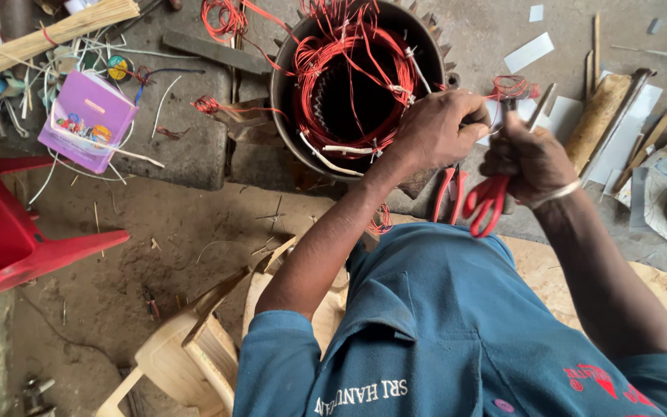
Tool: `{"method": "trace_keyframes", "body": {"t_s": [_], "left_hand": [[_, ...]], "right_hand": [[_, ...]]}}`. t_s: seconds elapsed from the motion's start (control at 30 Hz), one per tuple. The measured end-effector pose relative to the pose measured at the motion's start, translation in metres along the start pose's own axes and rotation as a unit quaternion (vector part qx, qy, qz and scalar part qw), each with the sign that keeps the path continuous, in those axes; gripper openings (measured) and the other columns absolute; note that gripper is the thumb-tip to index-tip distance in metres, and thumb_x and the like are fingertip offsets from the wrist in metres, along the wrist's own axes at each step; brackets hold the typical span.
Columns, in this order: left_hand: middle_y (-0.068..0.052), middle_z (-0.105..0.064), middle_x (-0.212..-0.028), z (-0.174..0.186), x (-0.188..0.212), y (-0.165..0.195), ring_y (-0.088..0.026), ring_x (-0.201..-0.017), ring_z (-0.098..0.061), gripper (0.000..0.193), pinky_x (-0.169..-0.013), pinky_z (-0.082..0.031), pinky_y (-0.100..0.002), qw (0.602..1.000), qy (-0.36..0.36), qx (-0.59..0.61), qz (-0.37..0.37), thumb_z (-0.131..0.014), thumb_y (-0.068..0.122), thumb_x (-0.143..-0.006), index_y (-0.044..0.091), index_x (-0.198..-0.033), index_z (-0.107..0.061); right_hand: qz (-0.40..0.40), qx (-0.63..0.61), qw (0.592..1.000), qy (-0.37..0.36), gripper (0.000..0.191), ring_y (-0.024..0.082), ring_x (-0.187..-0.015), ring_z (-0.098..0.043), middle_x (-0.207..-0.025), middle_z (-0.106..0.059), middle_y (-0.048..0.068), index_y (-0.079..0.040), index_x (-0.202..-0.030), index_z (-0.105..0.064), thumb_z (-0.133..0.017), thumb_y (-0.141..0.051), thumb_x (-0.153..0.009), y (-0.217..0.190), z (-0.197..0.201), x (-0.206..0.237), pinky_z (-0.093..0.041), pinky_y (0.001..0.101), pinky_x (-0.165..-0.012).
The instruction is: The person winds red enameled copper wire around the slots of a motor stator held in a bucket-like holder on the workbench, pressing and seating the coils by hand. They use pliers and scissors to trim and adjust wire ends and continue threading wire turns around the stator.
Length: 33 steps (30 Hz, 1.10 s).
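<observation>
A round metal motor stator [283, 93] wound with red wire coils [326, 62] sits on the ground ahead of me. My left hand [438, 127] is at the stator's right rim, its fingers pinching a small white strip [496, 116]. Just to the right, my right hand [526, 158], with a metal bangle on the wrist, grips red-handled scissors [488, 201] whose handles hang down. The scissor blades point up at the strip and are mostly hidden by my hands. A small bundle of red wire [511, 86] lies just above my hands.
Red-handled pliers [448, 193] lie below my left hand. At the left are a purple box [90, 116] with white wires, a bundle of thin sticks [55, 31] and a red plastic chair [9, 239]. Wooden pieces [596, 116] and white paper cut-outs [530, 52] lie at the right. A beige chair [194, 355] stands below.
</observation>
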State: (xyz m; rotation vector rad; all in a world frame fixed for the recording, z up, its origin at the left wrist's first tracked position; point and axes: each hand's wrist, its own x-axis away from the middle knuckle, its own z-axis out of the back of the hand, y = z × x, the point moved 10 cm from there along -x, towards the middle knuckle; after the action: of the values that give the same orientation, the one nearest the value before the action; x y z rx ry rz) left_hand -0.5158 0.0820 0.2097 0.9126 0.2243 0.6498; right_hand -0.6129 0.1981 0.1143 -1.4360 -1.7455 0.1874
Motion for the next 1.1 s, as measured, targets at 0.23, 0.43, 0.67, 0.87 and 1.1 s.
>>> {"method": "trace_keyframes", "body": {"t_s": [0.23,0.43,0.67,0.87,1.1], "left_hand": [[-0.003,-0.074,-0.089,-0.002,0.000,-0.001,-0.020,-0.088,-0.073,0.015,-0.081,-0.056,-0.039,0.999,-0.009,0.043,-0.009,-0.071,0.026,-0.086,0.012,-0.093,-0.072],[-0.003,-0.074,-0.092,-0.006,0.000,0.001,-0.020,-0.091,-0.073,0.014,-0.083,-0.055,-0.039,0.998,-0.021,0.040,-0.038,-0.074,0.025,-0.087,0.013,-0.093,-0.073],[-0.004,-0.074,-0.100,-0.013,-0.004,-0.007,-0.022,-0.099,-0.071,0.016,-0.088,-0.054,-0.040,0.999,-0.023,0.028,-0.037,-0.073,0.022,-0.087,0.011,-0.098,-0.072],[-0.006,-0.073,-0.102,-0.013,-0.006,-0.006,-0.025,-0.100,-0.070,0.018,-0.088,-0.053,-0.042,0.998,-0.032,-0.003,-0.047,-0.075,0.023,-0.086,0.010,-0.099,-0.071],[-0.009,-0.074,-0.100,-0.006,-0.004,0.000,-0.026,-0.096,-0.073,0.018,-0.086,-0.055,-0.040,0.995,-0.001,0.047,-0.089,-0.076,0.018,-0.086,0.008,-0.100,-0.072]], "right_hand": [[0.242,0.305,0.920,0.031,0.034,0.006,-0.075,-0.047,-0.089,-0.055,-0.002,-0.006,-0.118,-0.058,-0.051,-0.039,-0.114,-0.028,0.017,0.013,-0.039,0.0223,-0.066],[0.287,0.481,0.825,0.072,0.040,0.013,-0.069,-0.047,-0.080,-0.051,0.004,0.001,-0.104,-0.055,-0.050,-0.037,-0.114,-0.032,-0.015,0.025,-0.041,0.0305,-0.063],[0.479,0.770,0.421,-0.004,0.060,0.026,-0.081,-0.048,-0.086,-0.046,0.011,-0.004,-0.092,-0.055,-0.070,-0.062,-0.090,-0.100,-0.071,0.062,-0.039,0.0410,-0.079],[0.514,0.822,0.178,-0.169,0.060,0.027,-0.081,-0.050,-0.086,-0.048,0.011,-0.004,-0.091,-0.056,-0.071,-0.061,-0.085,-0.111,-0.142,0.077,-0.040,0.0420,-0.079],[0.471,0.855,0.138,-0.167,0.060,0.028,-0.081,-0.052,-0.086,-0.051,0.011,-0.003,-0.090,-0.057,-0.072,-0.060,-0.080,-0.101,-0.141,0.051,-0.041,0.0432,-0.079]]}}
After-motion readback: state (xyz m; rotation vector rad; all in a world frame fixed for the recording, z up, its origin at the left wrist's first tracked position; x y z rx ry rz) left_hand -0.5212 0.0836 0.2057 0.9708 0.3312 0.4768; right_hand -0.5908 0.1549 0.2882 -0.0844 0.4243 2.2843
